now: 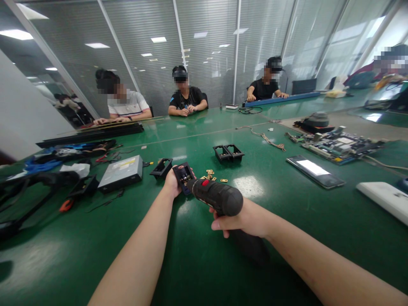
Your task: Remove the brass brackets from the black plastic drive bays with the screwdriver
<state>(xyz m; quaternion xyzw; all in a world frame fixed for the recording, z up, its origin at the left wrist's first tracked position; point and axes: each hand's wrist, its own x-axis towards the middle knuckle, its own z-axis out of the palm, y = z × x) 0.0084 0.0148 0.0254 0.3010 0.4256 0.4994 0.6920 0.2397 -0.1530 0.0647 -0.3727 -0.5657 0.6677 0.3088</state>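
Note:
My left hand [172,183] grips a small black plastic part [182,175] with metal contacts inside, holding it just above the green table [197,263]. My right hand [245,220] holds a black electric screwdriver [216,197] with a red switch, and its tip points into the part. Several small brass pieces [210,175] lie on the table just behind the part. Three more black plastic frames rest nearby: one [161,167] to the left and a pair [228,152] further back right.
A grey drive box [121,173] lies at the left beside cables and orange-handled pliers [66,205]. A phone [315,171], a circuit board [338,146] and a white device [384,199] lie at the right. Three people sit along the far edge.

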